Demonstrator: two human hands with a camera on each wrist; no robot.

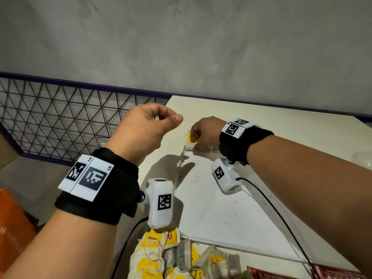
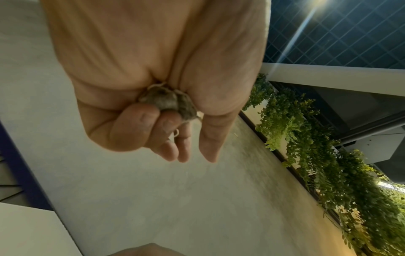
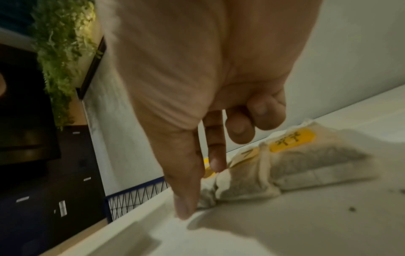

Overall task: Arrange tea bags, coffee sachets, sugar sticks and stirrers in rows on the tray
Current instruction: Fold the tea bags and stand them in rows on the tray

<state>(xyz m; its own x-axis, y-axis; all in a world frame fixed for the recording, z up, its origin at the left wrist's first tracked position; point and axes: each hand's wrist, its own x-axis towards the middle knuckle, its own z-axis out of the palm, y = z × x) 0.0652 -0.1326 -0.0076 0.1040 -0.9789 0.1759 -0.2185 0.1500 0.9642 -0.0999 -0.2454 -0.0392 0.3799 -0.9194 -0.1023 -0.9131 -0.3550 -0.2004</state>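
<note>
My left hand [image 1: 171, 117] is raised above the table's left edge. In the left wrist view, the left hand [image 2: 173, 131] has its curled fingers round a crumpled grey tea bag [image 2: 168, 102] in the palm. My right hand [image 1: 194, 141] reaches down into the far left corner of the white tray [image 1: 221, 208]. There its thumb and forefinger [image 3: 217, 162] pinch the bunched end of a tea bag [image 3: 243, 185] lying on the tray floor. A second tea bag with a yellow tag [image 3: 317, 159] lies just beside it. Yellow tags [image 1: 190, 136] show under the right hand.
A heap of loose tea bags with yellow tags [image 1: 171, 256] lies in front of the tray's near edge. Red sachets [image 1: 281, 274] lie at the bottom right. Dark crumbs dot the tray floor. A black wire fence [image 1: 60, 117] stands to the left, with a grey wall behind.
</note>
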